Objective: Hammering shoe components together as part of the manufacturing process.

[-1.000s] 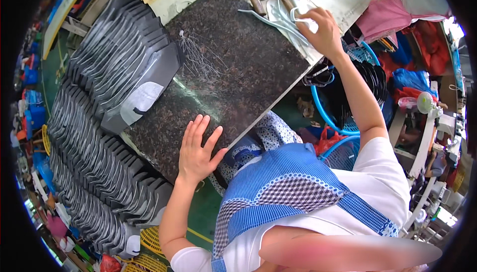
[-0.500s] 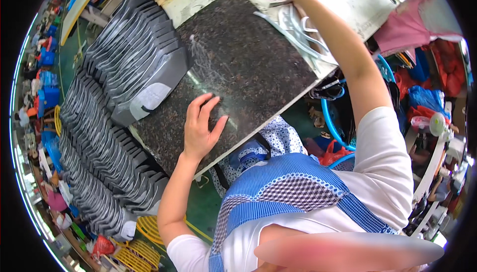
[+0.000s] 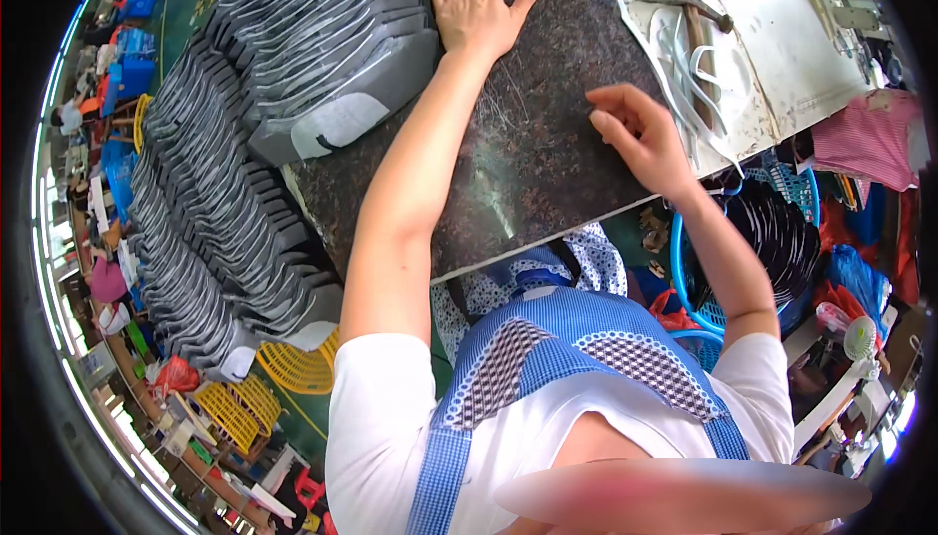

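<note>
Grey, pale-edged flat pieces [image 3: 332,56] stand stacked just left of the left hand [image 3: 476,12], which lies spread on the dark speckled stone slab [image 3: 552,169], apparently bracing or wiping; the right hand [image 3: 640,139] curls, pinch indeterminable. Taking a piece calls for closing the left fingers.

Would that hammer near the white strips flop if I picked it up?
The hammer would probably feel head-heavy, because its dark head looks metal. The straight wooden handle seems stiff, so it likely won't bend. It probably won't roll, since the head sticks out sideways.
</note>
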The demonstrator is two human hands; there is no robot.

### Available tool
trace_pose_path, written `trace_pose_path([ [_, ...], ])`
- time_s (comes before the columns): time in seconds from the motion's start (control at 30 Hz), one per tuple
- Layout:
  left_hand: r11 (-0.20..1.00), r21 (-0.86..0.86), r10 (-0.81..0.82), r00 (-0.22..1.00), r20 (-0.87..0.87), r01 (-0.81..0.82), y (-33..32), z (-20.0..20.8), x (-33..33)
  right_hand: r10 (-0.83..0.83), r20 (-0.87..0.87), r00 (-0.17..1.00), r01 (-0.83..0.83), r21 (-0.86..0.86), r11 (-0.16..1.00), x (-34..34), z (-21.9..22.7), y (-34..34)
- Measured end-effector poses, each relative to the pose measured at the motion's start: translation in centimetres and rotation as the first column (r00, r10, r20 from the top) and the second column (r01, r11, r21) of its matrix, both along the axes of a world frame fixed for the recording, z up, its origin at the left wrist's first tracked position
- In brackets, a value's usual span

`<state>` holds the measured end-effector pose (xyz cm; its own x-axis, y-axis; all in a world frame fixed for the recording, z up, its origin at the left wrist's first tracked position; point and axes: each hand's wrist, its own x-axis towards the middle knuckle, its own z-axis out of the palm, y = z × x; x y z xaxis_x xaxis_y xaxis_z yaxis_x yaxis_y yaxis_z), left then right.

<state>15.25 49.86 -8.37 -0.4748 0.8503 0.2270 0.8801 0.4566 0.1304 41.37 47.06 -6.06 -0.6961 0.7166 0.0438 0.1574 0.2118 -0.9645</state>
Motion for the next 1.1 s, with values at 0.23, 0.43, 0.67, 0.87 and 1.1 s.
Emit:
trace_pose_path([
  [0.23, 0.900, 0.082, -0.435, 0.886, 0.161, 0.427, -17.3, -0.1, 11.7, -0.117, -0.100, 0.988, 0.124, 0.071, 0.990, 0.5, -1.9, -0.2],
  [0.43, 0.861, -0.113, -0.475, 0.865, 0.164, 0.495, -20.7, 0.6, 9.8, -0.049, 0.001, 0.999, 0.048, 0.114, 0.992, 1.2, -1.1, -1.2],
  [0.67, 0.995, -0.003, -0.104, 0.994, -0.013, 0.104, -2.0, 1.6, -1.6, -0.025, -0.056, 0.998, 0.032, 0.121, 0.992, 0.0, -1.2, -1.7],
  [0.87, 0.883, 0.067, -0.466, 0.885, 0.017, 0.464, -13.8, -1.2, 7.6, -0.067, -0.016, 0.998, 0.069, 0.141, 0.988, 0.9, -2.1, -0.4],
  [1.1, 0.858, -0.129, -0.471, 0.862, 0.189, 0.497, -25.5, 0.0, 8.9, -0.055, -0.039, 0.998, 0.059, 0.106, 0.993, 1.5, -1.9, -1.1],
])
